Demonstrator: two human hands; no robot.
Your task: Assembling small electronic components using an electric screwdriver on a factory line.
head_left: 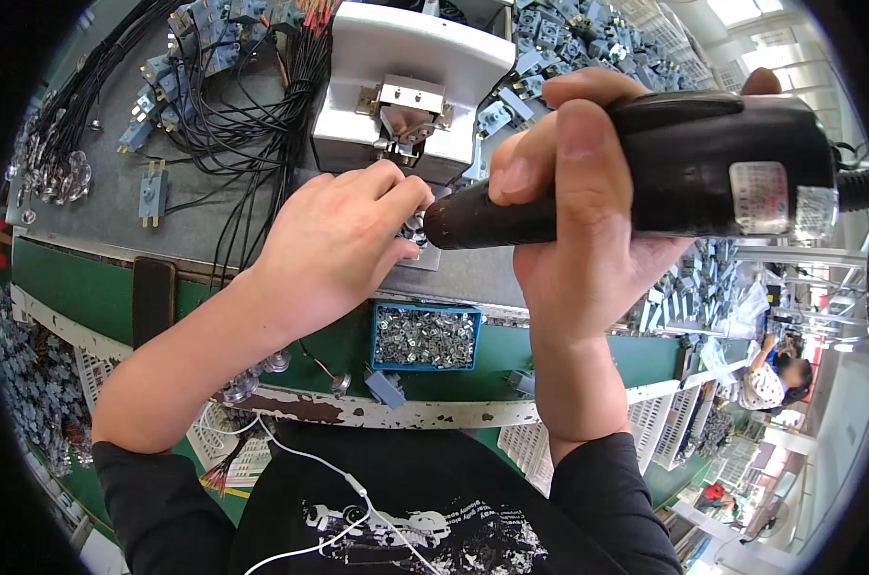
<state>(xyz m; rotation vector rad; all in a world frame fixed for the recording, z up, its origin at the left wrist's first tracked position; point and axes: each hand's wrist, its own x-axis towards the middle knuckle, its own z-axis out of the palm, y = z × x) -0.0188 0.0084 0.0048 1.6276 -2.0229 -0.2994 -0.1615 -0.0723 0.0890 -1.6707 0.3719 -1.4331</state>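
1. A black driver (645, 172) lies level in the right hand (578, 240), its tip pointing left at a small metal part (415, 228) in front of the white fixture (406, 86).
2. The right fingers (578, 134) are wrapped tight round the driver's body, thumb on top.
3. The left hand (334, 244) rests at the foot of the fixture, its fingers (396, 192) curled down and pinched on the small part; how much of it they hold is hidden.
4. Driver tip and left fingertips meet just beside each other at the part.
5. The fixture stands on the grey desk (99, 220), with a metal clamp (411, 105) on its front.
6. Just below the hands, at the desk's green edge, sits a blue tray (427, 337) full of small metal pieces.
7. Black wires (252, 125) spread over the desk to the left, among grey-blue switches (152, 192).
8. More switches (569, 38) are heaped behind the fixture.
9. A white cable (329, 470) runs down the person's black shirt (396, 517).
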